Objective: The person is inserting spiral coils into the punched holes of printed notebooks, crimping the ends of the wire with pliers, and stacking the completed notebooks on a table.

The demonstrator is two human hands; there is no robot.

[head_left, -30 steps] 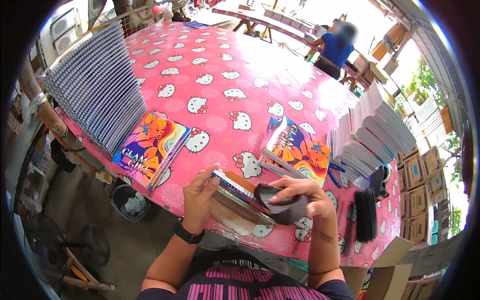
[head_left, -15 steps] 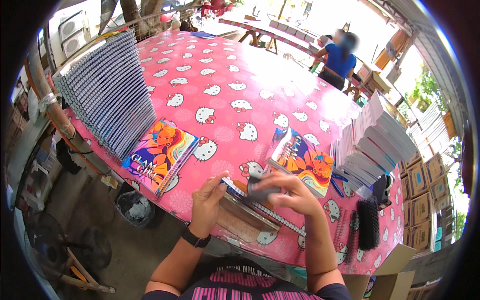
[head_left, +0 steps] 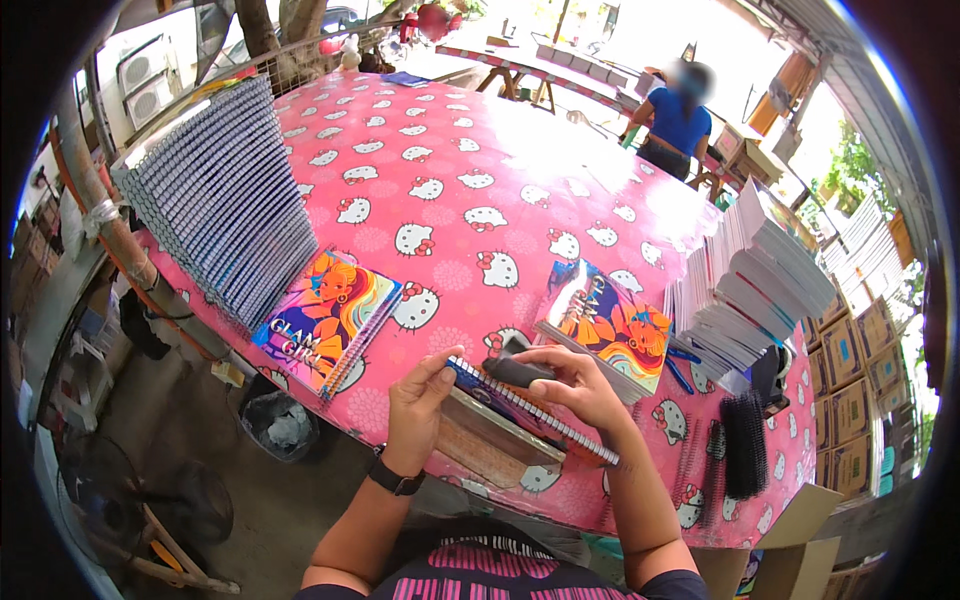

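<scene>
My left hand (head_left: 418, 405) pinches the upper left end of a spiral notebook (head_left: 500, 398), thumb and fingers closed on it. The notebook stands on edge with its white-looking coil upward, against a wooden block (head_left: 480, 445) at the table's near edge. In my right hand (head_left: 580, 388) is a dark grey, rounded hand-sized tool (head_left: 515, 368), held just above the coil; its exact kind is not plain. A spiral notebook with a colourful cover (head_left: 325, 320) lies to the left. To the right sits a small pile of similar covered books (head_left: 610, 325).
A tall stack of coiled notebooks (head_left: 225, 200) leans at the left. At right are a stack of uncoiled books (head_left: 750, 270), blue pens (head_left: 680, 372), black coils (head_left: 742, 445) and an open carton (head_left: 795, 560). A bin (head_left: 280, 425) stands below the pink table (head_left: 450, 270). Another person (head_left: 675, 120) is far off.
The tool in my right hand, blurred before, now shows more sharply above the coil. My left hand keeps its hold on the notebook. The view has shifted slightly.
</scene>
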